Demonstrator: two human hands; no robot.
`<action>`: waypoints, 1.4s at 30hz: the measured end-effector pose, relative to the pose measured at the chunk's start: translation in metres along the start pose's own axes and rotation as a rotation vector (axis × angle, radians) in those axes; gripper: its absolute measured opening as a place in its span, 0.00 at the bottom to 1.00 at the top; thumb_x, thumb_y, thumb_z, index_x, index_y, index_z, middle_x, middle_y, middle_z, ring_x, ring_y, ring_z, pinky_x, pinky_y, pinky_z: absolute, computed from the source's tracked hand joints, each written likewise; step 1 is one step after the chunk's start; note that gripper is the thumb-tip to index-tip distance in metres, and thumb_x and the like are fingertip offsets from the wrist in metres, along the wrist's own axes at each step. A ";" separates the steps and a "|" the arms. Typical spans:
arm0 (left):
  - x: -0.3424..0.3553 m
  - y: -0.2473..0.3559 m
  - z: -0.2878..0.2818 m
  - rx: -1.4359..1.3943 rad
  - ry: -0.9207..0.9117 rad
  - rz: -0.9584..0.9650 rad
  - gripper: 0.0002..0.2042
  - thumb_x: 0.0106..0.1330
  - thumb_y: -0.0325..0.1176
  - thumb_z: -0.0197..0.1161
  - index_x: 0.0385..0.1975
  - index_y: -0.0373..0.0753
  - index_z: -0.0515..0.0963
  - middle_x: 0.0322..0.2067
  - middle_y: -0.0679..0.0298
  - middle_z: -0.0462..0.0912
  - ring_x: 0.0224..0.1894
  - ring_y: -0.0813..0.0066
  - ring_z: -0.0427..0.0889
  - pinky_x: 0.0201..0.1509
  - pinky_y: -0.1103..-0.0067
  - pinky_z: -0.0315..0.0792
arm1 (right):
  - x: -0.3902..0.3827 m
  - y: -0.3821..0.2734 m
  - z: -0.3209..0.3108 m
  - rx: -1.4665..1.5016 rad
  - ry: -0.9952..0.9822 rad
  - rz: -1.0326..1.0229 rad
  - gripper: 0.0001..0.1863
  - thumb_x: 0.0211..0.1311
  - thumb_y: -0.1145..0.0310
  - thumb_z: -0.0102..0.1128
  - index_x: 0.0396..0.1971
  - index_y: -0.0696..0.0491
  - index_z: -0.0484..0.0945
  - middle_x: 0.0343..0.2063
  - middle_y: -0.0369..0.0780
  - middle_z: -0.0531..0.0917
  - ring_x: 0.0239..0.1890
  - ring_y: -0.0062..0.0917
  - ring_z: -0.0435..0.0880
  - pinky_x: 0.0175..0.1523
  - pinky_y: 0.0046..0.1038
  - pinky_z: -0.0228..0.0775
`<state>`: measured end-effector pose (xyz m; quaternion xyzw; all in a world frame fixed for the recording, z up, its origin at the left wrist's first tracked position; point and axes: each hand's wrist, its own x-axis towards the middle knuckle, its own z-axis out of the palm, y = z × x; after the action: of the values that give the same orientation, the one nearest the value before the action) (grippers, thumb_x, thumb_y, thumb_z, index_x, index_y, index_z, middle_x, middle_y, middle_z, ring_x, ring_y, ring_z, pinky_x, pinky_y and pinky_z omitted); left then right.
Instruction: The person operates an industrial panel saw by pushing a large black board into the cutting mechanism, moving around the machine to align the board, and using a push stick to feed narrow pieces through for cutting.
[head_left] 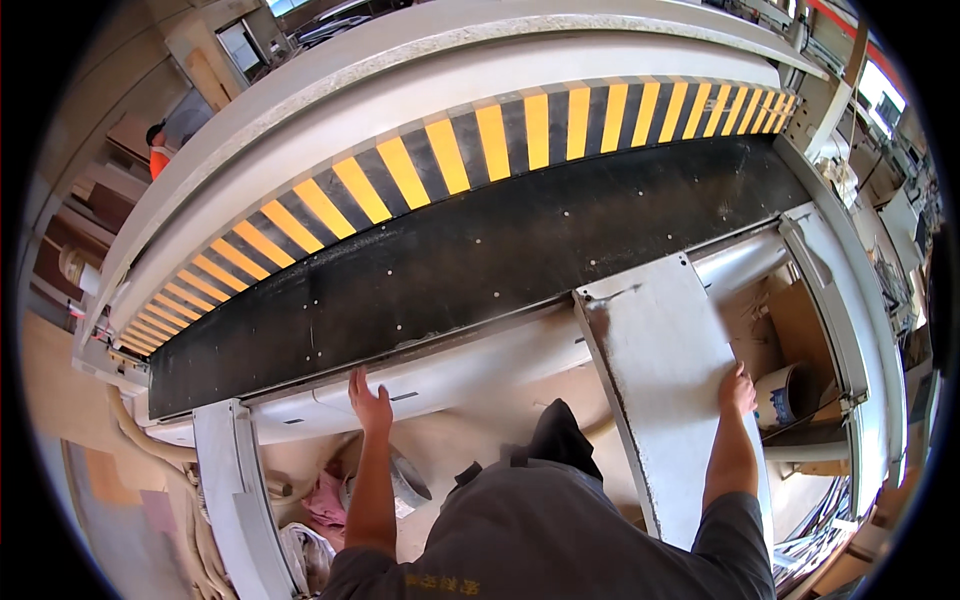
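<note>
In front of me stands a wide panel saw-like machine with a long dark bed (450,270) and a yellow-and-black striped guard beam (445,155) above it. My left hand (371,402) is raised near the bed's front edge, fingers apart, with nothing in it. A white flat support table (660,350), scuffed and worn at its left edge, juts from the bed toward me. At that table's right edge is my right hand (738,390), its fingers bent over the edge. What its fingertips touch is partly hidden.
A narrower white support arm (236,490) juts out on the left. Beneath lie a pink cloth (325,500) and a bucket (405,485). A drum-like container (785,397) stands at right, near a white side frame (850,330). A person in orange (158,158) is far left.
</note>
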<state>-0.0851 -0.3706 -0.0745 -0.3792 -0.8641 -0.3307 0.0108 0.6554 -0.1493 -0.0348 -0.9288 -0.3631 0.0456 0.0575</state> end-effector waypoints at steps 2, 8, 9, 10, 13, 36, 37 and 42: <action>0.022 0.018 0.003 0.066 -0.086 0.103 0.33 0.59 0.29 0.64 0.68 0.39 0.66 0.71 0.44 0.60 0.73 0.45 0.60 0.75 0.57 0.58 | -0.003 -0.007 0.002 0.008 0.011 -0.017 0.38 0.76 0.37 0.30 0.56 0.51 0.82 0.55 0.44 0.84 0.61 0.39 0.79 0.66 0.46 0.62; 0.055 0.057 0.012 0.428 -0.268 0.030 0.30 0.61 0.32 0.63 0.66 0.38 0.69 0.71 0.43 0.63 0.72 0.47 0.65 0.74 0.61 0.61 | -0.005 0.005 -0.002 0.011 0.020 -0.005 0.36 0.76 0.39 0.30 0.55 0.51 0.82 0.55 0.43 0.84 0.61 0.38 0.79 0.66 0.45 0.61; 0.060 0.056 0.005 0.435 -0.344 0.006 0.28 0.61 0.32 0.63 0.64 0.37 0.71 0.69 0.42 0.67 0.70 0.48 0.67 0.73 0.61 0.63 | -0.004 0.005 0.000 0.016 0.022 -0.013 0.36 0.76 0.39 0.30 0.55 0.51 0.82 0.55 0.43 0.84 0.61 0.38 0.79 0.66 0.45 0.61; 0.064 0.058 0.004 0.489 -0.297 0.067 0.23 0.60 0.33 0.64 0.56 0.35 0.76 0.63 0.42 0.74 0.65 0.50 0.75 0.67 0.62 0.70 | -0.002 0.005 0.002 0.014 0.014 -0.007 0.37 0.76 0.38 0.30 0.56 0.50 0.82 0.56 0.44 0.84 0.61 0.39 0.78 0.66 0.47 0.61; 0.078 0.094 -0.002 0.603 -0.425 -0.047 0.17 0.60 0.37 0.65 0.47 0.35 0.80 0.54 0.46 0.82 0.57 0.51 0.82 0.58 0.63 0.77 | 0.002 0.008 0.005 0.008 0.012 0.007 0.38 0.76 0.38 0.29 0.56 0.51 0.82 0.56 0.45 0.84 0.61 0.40 0.78 0.66 0.50 0.61; 0.067 0.105 0.010 0.721 -0.425 0.147 0.10 0.62 0.39 0.65 0.31 0.39 0.88 0.36 0.55 0.89 0.42 0.56 0.88 0.47 0.65 0.81 | -0.005 -0.003 -0.003 0.009 -0.003 0.004 0.36 0.76 0.39 0.31 0.54 0.50 0.82 0.55 0.42 0.84 0.61 0.37 0.78 0.67 0.45 0.60; 0.067 0.107 0.010 0.709 -0.419 0.140 0.10 0.62 0.38 0.65 0.30 0.39 0.88 0.36 0.54 0.89 0.42 0.57 0.89 0.47 0.65 0.81 | -0.004 -0.002 -0.003 0.006 -0.006 0.007 0.36 0.76 0.39 0.31 0.55 0.50 0.82 0.56 0.42 0.84 0.61 0.37 0.78 0.67 0.45 0.60; 0.070 0.116 0.008 0.682 -0.429 0.130 0.09 0.61 0.38 0.66 0.28 0.39 0.88 0.32 0.54 0.89 0.39 0.56 0.89 0.45 0.64 0.82 | 0.004 0.008 0.011 0.010 0.039 -0.007 0.38 0.75 0.37 0.29 0.52 0.51 0.83 0.55 0.44 0.84 0.60 0.39 0.79 0.65 0.49 0.62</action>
<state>-0.0564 -0.2631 0.0040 -0.4680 -0.8812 0.0630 -0.0238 0.6627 -0.1516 -0.0470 -0.9280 -0.3650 0.0292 0.0693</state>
